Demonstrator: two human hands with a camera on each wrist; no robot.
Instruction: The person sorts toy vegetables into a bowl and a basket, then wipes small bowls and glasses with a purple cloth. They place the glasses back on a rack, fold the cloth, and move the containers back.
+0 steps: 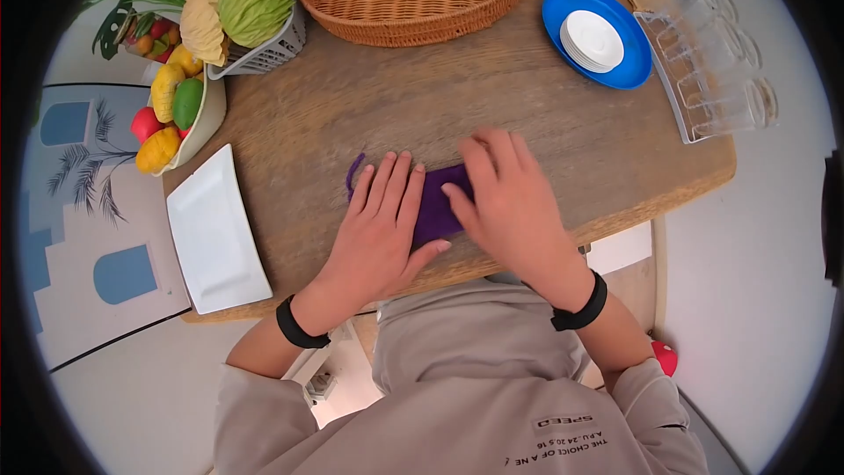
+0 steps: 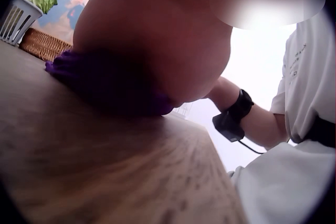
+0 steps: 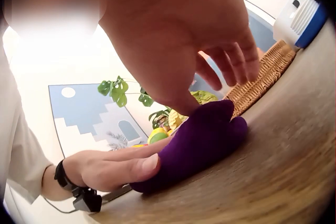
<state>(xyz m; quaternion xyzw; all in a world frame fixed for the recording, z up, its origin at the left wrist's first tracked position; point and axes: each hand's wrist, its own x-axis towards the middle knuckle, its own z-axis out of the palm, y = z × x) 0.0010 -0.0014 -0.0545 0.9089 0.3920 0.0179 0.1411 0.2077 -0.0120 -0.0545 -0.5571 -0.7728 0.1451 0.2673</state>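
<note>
The left hand [image 1: 374, 229] lies flat, fingers straight, over a soft purple folded cloth [image 1: 437, 207] on the brown wooden table [image 1: 369, 97]; the right hand [image 1: 514, 202] thumbs it, fingers loose. I'd expect it light, limp, best pinched at its right edge. Half hidden, it seems to run lengthwise left-right, thin purple cord [image 1: 352, 178] leftward

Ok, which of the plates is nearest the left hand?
The long white plate, lying by itself to the left of the left hand. The round blue plate and the small white plates stacked on it are farther off, beyond the right hand.
</note>
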